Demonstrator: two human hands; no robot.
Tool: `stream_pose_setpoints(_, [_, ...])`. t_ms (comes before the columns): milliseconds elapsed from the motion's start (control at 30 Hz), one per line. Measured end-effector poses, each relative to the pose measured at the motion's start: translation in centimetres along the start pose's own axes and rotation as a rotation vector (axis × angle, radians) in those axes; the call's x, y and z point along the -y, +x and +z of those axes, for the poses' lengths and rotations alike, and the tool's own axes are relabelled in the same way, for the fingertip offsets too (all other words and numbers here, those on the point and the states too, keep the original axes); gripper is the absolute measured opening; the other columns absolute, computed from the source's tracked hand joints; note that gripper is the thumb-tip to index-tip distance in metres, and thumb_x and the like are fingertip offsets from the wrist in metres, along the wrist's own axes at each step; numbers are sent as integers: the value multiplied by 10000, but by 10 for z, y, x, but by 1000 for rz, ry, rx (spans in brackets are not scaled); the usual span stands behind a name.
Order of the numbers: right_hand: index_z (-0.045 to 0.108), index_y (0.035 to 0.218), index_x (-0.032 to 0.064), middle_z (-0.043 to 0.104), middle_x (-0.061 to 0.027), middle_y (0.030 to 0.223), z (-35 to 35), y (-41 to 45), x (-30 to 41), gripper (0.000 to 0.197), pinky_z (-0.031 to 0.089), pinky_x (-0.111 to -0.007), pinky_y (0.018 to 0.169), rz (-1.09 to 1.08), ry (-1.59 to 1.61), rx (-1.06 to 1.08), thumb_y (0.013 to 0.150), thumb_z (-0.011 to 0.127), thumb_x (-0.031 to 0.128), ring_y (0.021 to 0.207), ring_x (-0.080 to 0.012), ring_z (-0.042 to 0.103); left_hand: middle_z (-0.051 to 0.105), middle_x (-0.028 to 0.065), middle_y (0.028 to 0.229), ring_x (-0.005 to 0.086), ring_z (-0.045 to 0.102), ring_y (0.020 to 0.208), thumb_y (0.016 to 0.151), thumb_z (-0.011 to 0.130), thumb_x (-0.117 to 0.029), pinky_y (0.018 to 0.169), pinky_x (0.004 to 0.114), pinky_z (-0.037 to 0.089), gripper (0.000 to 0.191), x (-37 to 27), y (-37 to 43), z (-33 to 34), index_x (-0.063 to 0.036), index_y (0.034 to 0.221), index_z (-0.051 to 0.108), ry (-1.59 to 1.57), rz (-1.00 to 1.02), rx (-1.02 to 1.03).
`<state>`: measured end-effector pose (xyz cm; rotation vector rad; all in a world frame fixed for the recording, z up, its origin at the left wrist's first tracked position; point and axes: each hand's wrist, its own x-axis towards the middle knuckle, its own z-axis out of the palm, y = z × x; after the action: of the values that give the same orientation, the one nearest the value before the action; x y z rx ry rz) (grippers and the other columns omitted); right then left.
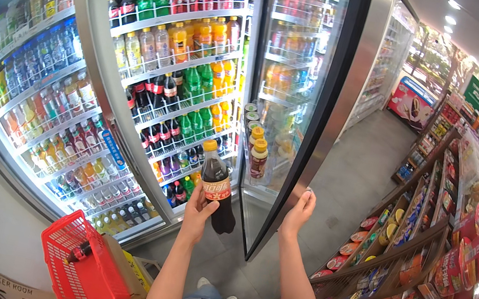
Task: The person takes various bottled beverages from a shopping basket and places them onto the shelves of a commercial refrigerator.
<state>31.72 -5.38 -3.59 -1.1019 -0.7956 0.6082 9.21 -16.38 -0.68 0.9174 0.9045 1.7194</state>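
My left hand (200, 214) grips a dark cola bottle (221, 217) with an orange-yellow cap and a peach-coloured label, held upright before the open fridge. To the right, my right hand (299, 213) is at the outer edge of the open glass fridge door (277, 156), its fingers curled at the metal frame; the exact hold is hard to see. A red plastic basket (101, 276) at the lower left has a dark bottle with a red label (79, 252) lying in it. Bottles and cans fill the lit fridge shelves (187, 66).
A second, closed drinks fridge (35, 80) stands at left. The basket rests on cardboard boxes (125, 292). Shelves of packaged noodles and snacks (412, 257) line the right side. Grey tiled floor (346, 168) runs between, towards a red chest freezer (411, 103).
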Motion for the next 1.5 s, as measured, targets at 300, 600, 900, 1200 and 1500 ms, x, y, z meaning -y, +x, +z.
stream_pose_setpoints(300, [546, 1245, 15, 590, -135, 1215, 1, -37, 43, 293, 390, -353, 1040, -383, -178, 351, 965, 547, 102, 1202, -229, 538, 401, 155, 1480, 232, 427, 1338, 849, 717, -70, 1105, 345, 336, 852, 27, 45, 15, 24, 1517, 197, -20, -30, 65])
stream_pose_setpoints(600, [479, 1372, 2, 598, -112, 1261, 151, -20, 14, 468, 457, -317, 959, 81, 96, 952, 972, 603, 210, 1147, -168, 572, 429, 169, 1443, 226, 453, 1312, 864, 703, -66, 1087, 343, 366, 810, 9, 129, -30, 36, 1505, 216, -29, -10, 111])
stream_pose_setpoints(900, [476, 1368, -31, 599, -112, 1266, 322, -19, -31, 470, 440, -301, 988, 211, 191, 1137, 989, 587, 223, 1161, -158, 562, 504, 127, 1375, 194, 510, 1241, 895, 671, -63, 1061, 313, 388, 768, -26, 245, -130, -8, 1518, 225, 43, 20, 26])
stream_pose_setpoints(1200, [461, 1368, -8, 620, -96, 1224, 427, -24, -74, 447, 461, -287, 956, 313, 299, 1091, 995, 577, 209, 1119, -146, 576, 561, 87, 1279, 162, 550, 1105, 857, 739, -165, 969, 290, 430, 739, -29, 334, -207, -18, 1477, 365, 339, 26, -43])
stream_pose_setpoints(1500, [474, 1397, 46, 650, -88, 1153, 481, -15, -95, 470, 490, -264, 844, 306, 176, 1086, 993, 578, 262, 991, -125, 607, 570, 76, 1281, 148, 560, 1086, 881, 707, -126, 961, 284, 438, 705, -19, 387, -238, -16, 1478, 349, 352, 28, -77])
